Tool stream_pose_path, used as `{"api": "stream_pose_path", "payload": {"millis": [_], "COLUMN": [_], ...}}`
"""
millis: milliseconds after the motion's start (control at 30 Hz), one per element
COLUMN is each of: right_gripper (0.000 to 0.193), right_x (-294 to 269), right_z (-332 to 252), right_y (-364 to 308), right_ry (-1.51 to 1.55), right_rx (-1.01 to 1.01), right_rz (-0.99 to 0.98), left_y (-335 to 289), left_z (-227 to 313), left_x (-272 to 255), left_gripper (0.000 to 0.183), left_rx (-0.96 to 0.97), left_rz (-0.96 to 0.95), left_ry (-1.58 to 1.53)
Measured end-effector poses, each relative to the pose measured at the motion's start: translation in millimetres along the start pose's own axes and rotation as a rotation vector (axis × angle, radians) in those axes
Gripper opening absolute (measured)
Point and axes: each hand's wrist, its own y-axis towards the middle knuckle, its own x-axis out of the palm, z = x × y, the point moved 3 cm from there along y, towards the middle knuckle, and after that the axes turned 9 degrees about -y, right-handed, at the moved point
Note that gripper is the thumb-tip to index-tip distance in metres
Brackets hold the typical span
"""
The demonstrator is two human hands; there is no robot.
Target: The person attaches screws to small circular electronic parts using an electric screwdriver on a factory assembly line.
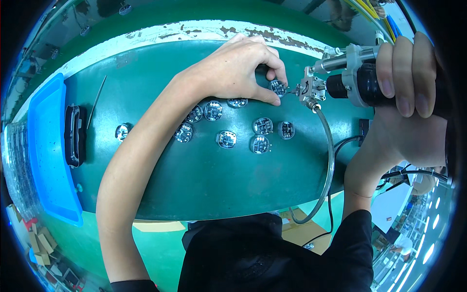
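Note:
My left hand pinches a small round circuit module between thumb and fingers, just above the green table. My right hand is wrapped round a dispensing tool with a black cylindrical body and a metal valve block. The valve's thin tip points left and meets, or nearly meets, the pinched module; contact is too small to tell. Several similar round modules lie on the table, among them one module below my left hand and another module nearer to me. My left forearm partly covers some.
A clear hose loops from the valve past the table's front edge. At the left stand a blue tray, a black rectangular frame and a thin stick. One module lies left of my forearm. Black cables run at the right.

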Motion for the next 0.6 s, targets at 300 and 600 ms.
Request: {"api": "stream_pose_path", "payload": {"millis": [300, 600], "right_gripper": [0.024, 0.066], "right_x": [5, 22], "right_z": [12, 24], "right_y": [-5, 3], "right_ry": [0.002, 0.159], "right_rx": [-0.055, -0.027], "right_rz": [-0.023, 0.125], "left_y": [0, 3], "left_z": [0, 2], "left_x": [0, 0], "left_gripper": [0.032, 0.033], "left_rx": [-0.014, -0.034], "left_rz": [-0.006, -0.007], "left_ry": [-0.004, -0.011]}}
